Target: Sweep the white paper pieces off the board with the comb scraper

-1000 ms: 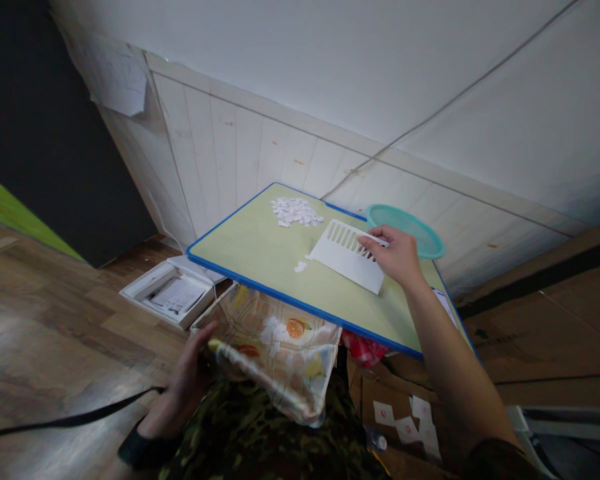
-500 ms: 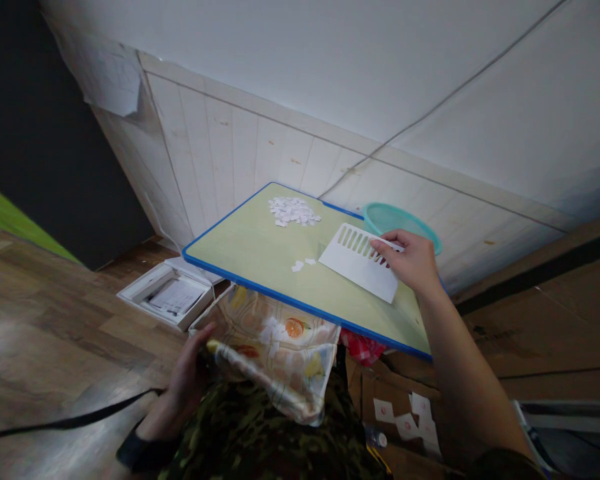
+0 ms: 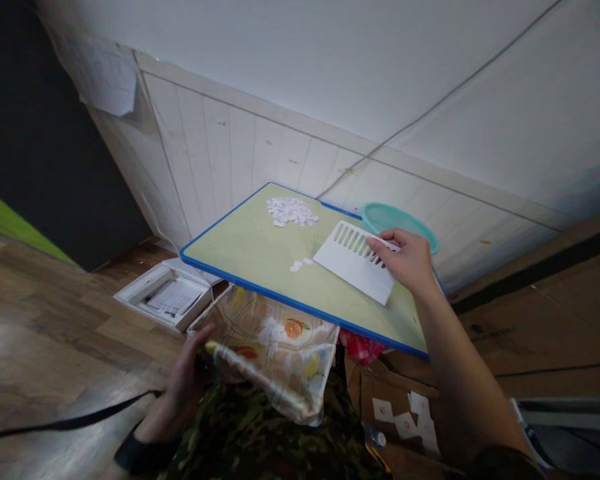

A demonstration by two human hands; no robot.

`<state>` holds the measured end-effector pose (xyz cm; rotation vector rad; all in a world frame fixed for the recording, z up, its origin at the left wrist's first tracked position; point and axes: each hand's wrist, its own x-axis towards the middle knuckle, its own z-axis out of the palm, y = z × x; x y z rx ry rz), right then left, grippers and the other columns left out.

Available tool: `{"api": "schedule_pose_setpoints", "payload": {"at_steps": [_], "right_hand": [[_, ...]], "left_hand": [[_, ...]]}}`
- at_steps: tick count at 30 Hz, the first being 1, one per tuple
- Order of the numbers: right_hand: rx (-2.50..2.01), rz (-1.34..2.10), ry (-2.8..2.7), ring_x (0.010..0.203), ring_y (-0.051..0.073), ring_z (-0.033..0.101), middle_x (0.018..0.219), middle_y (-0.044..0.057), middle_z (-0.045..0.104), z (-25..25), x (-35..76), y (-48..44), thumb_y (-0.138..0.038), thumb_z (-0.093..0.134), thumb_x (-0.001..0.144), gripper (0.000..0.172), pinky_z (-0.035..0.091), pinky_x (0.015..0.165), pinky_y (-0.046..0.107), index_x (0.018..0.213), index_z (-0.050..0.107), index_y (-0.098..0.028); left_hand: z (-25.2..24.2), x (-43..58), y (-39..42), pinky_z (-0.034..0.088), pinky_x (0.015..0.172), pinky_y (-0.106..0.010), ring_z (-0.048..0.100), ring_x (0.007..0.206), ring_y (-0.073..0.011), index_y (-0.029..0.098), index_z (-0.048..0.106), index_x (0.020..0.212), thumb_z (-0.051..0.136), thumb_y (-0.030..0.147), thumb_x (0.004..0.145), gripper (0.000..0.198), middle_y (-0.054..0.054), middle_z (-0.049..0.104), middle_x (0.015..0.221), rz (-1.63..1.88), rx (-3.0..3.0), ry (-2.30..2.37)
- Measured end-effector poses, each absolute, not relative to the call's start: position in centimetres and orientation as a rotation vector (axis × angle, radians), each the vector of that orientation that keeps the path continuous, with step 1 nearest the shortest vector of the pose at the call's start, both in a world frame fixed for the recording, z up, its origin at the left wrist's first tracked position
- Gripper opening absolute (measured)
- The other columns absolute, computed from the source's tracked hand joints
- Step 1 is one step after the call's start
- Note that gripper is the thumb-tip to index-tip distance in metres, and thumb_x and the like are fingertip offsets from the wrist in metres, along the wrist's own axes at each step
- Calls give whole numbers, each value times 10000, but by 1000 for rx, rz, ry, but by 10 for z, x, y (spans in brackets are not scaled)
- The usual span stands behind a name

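Observation:
My right hand is closed on a flat white slotted plate, thumb on top near its row of slots. The plate is held tilted over a pale yellow table with a blue edge. Left of its lower edge lie a few small white paper pieces. Farther back is a heap of similar white pieces. My left hand grips the near left edge of a fruit-patterned cloth, spread below the table's front edge. Some white pieces lie on this cloth.
A turquoise basin stands at the table's back right, by the wall. An open white box sits on the wooden floor at left. Red checked fabric hangs under the table; white cards lie on cardboard at lower right.
My right hand has shifted the slotted plate slightly left, closer to the few loose pieces. My left hand keeps its hold on the cloth.

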<state>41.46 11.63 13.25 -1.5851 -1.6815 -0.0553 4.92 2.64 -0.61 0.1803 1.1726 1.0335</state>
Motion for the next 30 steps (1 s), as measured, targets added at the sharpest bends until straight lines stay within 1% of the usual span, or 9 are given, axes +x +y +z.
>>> {"api": "schedule_pose_setpoints", "payload": {"at_steps": [4, 8, 10, 13, 17, 21, 23, 26, 30], "right_hand": [[-1603, -65, -1711, 598, 210, 658, 643, 35, 709, 129, 411, 121, -464, 645, 786, 266, 477, 566, 313, 776, 702, -205], [-1685, -65, -1693, 542, 197, 644, 619, 32, 702, 134, 415, 113, -466, 659, 769, 276, 471, 550, 306, 766, 705, -194], [-1714, 14, -1684, 498, 188, 632, 611, 33, 699, 139, 417, 106, -480, 665, 763, 293, 464, 516, 297, 767, 701, -189], [-1722, 113, -1707, 475, 186, 626, 601, 33, 695, 145, 415, 97, -493, 672, 757, 305, 453, 481, 289, 759, 690, -189], [-1724, 89, -1723, 489, 181, 631, 591, 30, 689, 149, 408, 89, -480, 675, 763, 291, 461, 496, 284, 742, 683, -190], [-1635, 330, -1789, 467, 159, 603, 603, 31, 687, 150, 400, 82, -485, 697, 742, 306, 449, 454, 263, 733, 681, -180], [-1608, 383, -1792, 465, 156, 597, 599, 30, 683, 150, 400, 80, -487, 709, 732, 312, 446, 448, 258, 736, 686, -176], [-1605, 324, -1707, 466, 161, 599, 596, 33, 683, 147, 405, 83, -498, 717, 721, 323, 447, 443, 260, 743, 688, -177], [-1617, 140, -1585, 490, 175, 621, 610, 33, 691, 137, 412, 94, -508, 709, 725, 328, 459, 463, 270, 767, 689, -184]], "left_hand": [[-7, 49, 26, 583, 581, -429, 714, 622, -313, 128, 710, 939, 645, 331, 770, 273, -91, 750, 673, 1038, 188, 1173], [-3, 51, 25, 560, 537, -346, 695, 574, -242, 163, 705, 1045, 674, 252, 745, 315, -27, 738, 680, 1132, 144, 1208], [0, 52, 25, 551, 529, -337, 688, 561, -234, 165, 703, 1062, 680, 240, 745, 327, -22, 733, 673, 1127, 128, 1215], [3, 53, 24, 551, 540, -342, 688, 564, -237, 155, 705, 1054, 679, 240, 750, 317, -26, 731, 664, 1108, 116, 1209], [2, 52, 24, 548, 540, -338, 686, 562, -236, 157, 712, 1028, 676, 249, 751, 294, -18, 727, 635, 1119, 140, 1200], [1, 51, 24, 550, 541, -365, 690, 574, -266, 131, 723, 965, 674, 295, 746, 278, -46, 730, 625, 1059, 142, 1168], [1, 52, 25, 546, 533, -361, 684, 564, -262, 131, 722, 947, 680, 292, 738, 267, -39, 720, 609, 1073, 131, 1181], [1, 53, 26, 545, 542, -343, 686, 582, -247, 149, 715, 947, 687, 255, 726, 246, -19, 718, 625, 1139, 123, 1197], [2, 54, 26, 551, 553, -351, 691, 607, -249, 154, 710, 914, 673, 241, 735, 203, -25, 719, 651, 1133, 136, 1201]]}}
